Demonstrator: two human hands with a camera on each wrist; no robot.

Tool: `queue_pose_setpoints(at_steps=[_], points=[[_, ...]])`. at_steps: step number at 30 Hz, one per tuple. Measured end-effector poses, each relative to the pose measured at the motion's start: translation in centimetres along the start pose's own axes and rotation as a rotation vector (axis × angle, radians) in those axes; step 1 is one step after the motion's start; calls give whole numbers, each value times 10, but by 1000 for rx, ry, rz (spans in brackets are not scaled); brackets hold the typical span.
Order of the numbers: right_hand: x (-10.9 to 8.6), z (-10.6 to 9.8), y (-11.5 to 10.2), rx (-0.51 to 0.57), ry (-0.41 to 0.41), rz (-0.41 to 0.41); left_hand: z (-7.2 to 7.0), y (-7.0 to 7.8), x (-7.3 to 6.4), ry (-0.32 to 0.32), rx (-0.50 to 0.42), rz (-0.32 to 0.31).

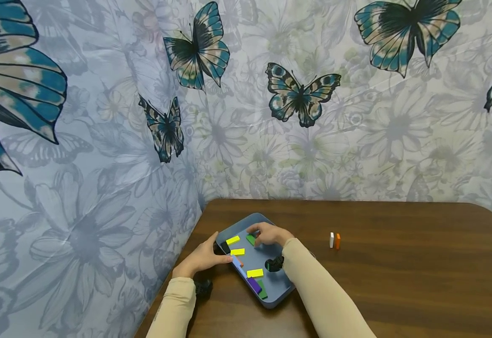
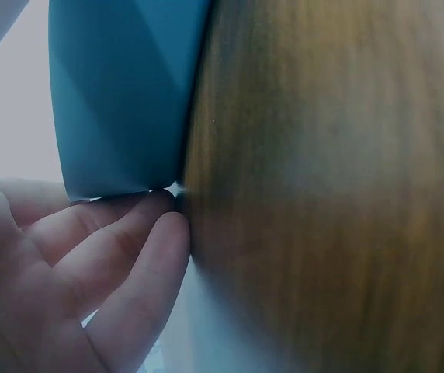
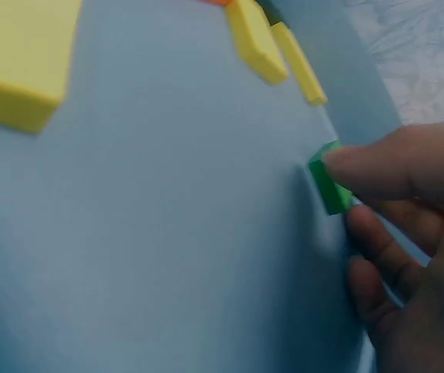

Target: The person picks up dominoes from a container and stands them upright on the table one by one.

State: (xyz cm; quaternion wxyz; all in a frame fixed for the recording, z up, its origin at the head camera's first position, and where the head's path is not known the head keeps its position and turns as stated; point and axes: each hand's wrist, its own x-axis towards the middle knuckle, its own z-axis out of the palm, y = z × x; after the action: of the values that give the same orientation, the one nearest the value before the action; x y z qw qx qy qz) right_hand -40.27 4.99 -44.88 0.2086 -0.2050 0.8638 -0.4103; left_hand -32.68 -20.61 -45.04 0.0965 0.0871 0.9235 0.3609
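Note:
A blue-grey tray [image 1: 257,257] sits at the left part of the table. My left hand [image 1: 201,257] grips its left side, thumb at the rim and fingers against the outer wall [image 2: 121,101]. Over the tray's far end, my right hand [image 1: 272,234] pinches a green block [image 3: 331,183] between thumb and fingers, close above the tray floor. Yellow blocks [image 1: 254,273] lie along the left side inside. A purple block [image 1: 254,285] and another green block [image 1: 262,289] rest in the near corner. By the left thumb is a light blue block [image 1: 239,266].
A white block [image 1: 331,240] and an orange block [image 1: 337,241] stand upright on the brown wooden table [image 1: 402,272], right of the tray. Behind the table rises a wall [image 1: 246,155] with butterfly and flower patterns; a second wall closes off the left.

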Motion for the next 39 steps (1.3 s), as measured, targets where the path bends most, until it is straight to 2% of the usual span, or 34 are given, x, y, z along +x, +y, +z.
queue_pose_setpoints(at_steps=[9, 16, 26, 39], points=[[1, 5, 2, -31, 41, 13, 0, -2, 5, 7, 5, 6], [3, 5, 4, -15, 55, 8, 0, -4, 6, 0, -25, 5], [3, 8, 1, -73, 13, -42, -1, -5, 7, 4, 13, 13], [2, 10, -8, -87, 35, -4, -5, -7, 8, -1, 21, 18]])
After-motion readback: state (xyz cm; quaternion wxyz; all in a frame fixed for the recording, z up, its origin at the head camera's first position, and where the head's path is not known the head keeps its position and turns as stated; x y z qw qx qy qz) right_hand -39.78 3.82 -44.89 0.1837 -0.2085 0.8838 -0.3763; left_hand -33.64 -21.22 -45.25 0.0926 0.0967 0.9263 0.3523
